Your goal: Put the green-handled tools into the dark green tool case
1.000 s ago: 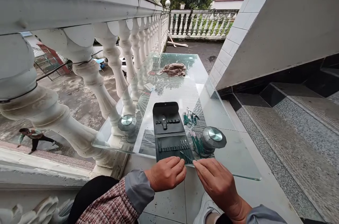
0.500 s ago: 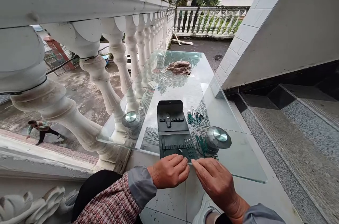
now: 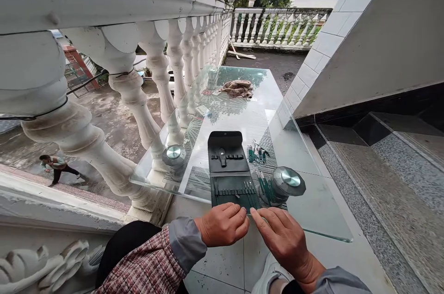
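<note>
Left hand [image 3: 224, 225], right hand [image 3: 282, 234] at case's [image 3: 229, 169] near edge.
Both pinched, can't tell on what; best: steady case, work lightly.

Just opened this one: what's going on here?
A person sits at a glass table, with the left hand and right hand close together at the near edge of an open black case. The fingers are curled, and what they may hold is too hidden to tell. Several slim tools lie in the case's right side. Right of it, on the table, are green clippers and green-handled tools. A crumpled cloth lies farther back.
</note>
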`<action>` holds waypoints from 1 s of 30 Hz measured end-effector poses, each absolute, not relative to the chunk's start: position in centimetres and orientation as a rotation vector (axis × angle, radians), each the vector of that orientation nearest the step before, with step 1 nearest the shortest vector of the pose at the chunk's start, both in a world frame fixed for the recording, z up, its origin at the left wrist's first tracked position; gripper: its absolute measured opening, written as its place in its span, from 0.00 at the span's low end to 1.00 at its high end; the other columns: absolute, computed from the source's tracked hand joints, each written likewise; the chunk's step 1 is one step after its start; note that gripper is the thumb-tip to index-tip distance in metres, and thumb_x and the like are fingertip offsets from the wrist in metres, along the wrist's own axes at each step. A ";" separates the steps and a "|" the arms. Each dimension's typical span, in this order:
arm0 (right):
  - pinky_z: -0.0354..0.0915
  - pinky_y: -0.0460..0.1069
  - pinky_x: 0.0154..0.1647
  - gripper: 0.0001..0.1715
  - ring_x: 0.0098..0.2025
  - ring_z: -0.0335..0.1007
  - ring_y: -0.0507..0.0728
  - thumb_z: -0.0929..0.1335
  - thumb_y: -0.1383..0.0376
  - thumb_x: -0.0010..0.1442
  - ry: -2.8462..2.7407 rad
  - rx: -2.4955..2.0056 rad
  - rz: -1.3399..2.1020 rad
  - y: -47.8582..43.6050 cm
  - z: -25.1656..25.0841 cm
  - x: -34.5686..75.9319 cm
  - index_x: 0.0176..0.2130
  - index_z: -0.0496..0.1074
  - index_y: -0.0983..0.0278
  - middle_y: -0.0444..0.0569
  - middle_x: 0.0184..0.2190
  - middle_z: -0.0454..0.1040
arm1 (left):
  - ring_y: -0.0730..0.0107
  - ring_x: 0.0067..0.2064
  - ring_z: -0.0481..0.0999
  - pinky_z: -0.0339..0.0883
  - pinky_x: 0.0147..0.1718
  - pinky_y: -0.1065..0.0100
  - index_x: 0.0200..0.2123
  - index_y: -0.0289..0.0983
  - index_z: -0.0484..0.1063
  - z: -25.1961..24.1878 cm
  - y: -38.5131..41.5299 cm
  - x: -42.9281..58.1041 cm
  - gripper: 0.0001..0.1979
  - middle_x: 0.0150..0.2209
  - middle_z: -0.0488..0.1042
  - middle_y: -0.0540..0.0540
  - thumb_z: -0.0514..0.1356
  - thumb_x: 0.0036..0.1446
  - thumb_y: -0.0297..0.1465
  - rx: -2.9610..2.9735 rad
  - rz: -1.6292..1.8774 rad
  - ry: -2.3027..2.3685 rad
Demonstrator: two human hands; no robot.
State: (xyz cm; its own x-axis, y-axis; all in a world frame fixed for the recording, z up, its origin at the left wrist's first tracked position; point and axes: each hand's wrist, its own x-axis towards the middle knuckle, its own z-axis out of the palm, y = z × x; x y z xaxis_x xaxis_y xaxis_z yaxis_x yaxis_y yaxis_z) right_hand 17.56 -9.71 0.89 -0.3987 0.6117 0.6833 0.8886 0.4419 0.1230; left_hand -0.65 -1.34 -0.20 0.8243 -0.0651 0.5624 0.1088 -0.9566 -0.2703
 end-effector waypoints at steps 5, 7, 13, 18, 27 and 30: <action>0.62 0.50 0.36 0.16 0.34 0.66 0.54 0.62 0.73 0.60 -2.166 -1.209 -0.584 -9.7 0.5 17.0 0.47 0.70 0.65 0.50 0.29 0.72 | 0.69 0.38 0.74 0.70 0.40 0.66 0.37 0.30 0.69 -0.5 -1.4 -0.6 0.09 0.38 0.74 0.40 0.49 0.63 0.25 -2.751 -0.788 -0.060; 0.62 0.50 0.35 0.18 0.32 0.66 0.53 0.61 0.74 0.59 -2.153 -1.190 -0.519 -9.7 0.1 16.8 0.48 0.70 0.65 0.49 0.28 0.72 | 0.69 0.38 0.74 0.70 0.40 0.66 0.35 0.31 0.69 -0.7 -1.3 -0.7 0.09 0.37 0.74 0.40 0.49 0.63 0.25 -2.759 -0.787 -0.056; 0.61 0.48 0.32 0.16 0.30 0.63 0.52 0.62 0.75 0.59 -2.095 -1.198 -0.388 -9.7 -0.7 16.3 0.46 0.70 0.65 0.48 0.27 0.70 | 0.71 0.37 0.73 0.71 0.38 0.68 0.33 0.32 0.68 -0.9 -1.2 -0.9 0.11 0.35 0.73 0.41 0.48 0.64 0.25 -2.789 -0.756 -0.101; 0.60 0.47 0.31 0.11 0.29 0.60 0.51 0.61 0.75 0.59 -2.052 -1.251 -0.293 -9.9 -1.3 15.4 0.38 0.71 0.66 0.48 0.25 0.68 | 0.71 0.37 0.73 0.71 0.37 0.68 0.34 0.33 0.67 -0.8 -1.2 -1.0 0.12 0.36 0.72 0.42 0.46 0.65 0.25 -2.812 -0.710 -0.156; 0.62 0.47 0.34 0.13 0.32 0.63 0.52 0.60 0.77 0.59 -2.035 -1.192 -0.108 -9.7 -0.9 15.0 0.38 0.70 0.65 0.49 0.30 0.70 | 0.71 0.36 0.73 0.71 0.36 0.69 0.37 0.31 0.67 -0.7 -1.1 -1.0 0.12 0.36 0.72 0.41 0.45 0.66 0.25 -2.838 -0.708 -0.185; 0.62 0.47 0.35 0.14 0.34 0.63 0.52 0.60 0.77 0.59 -2.006 -1.173 -0.080 -9.5 -0.8 15.1 0.40 0.70 0.65 0.50 0.31 0.70 | 0.72 0.35 0.73 0.71 0.36 0.70 0.41 0.30 0.66 -0.4 -1.1 -1.1 0.12 0.37 0.72 0.41 0.44 0.66 0.25 -2.838 -0.738 -0.199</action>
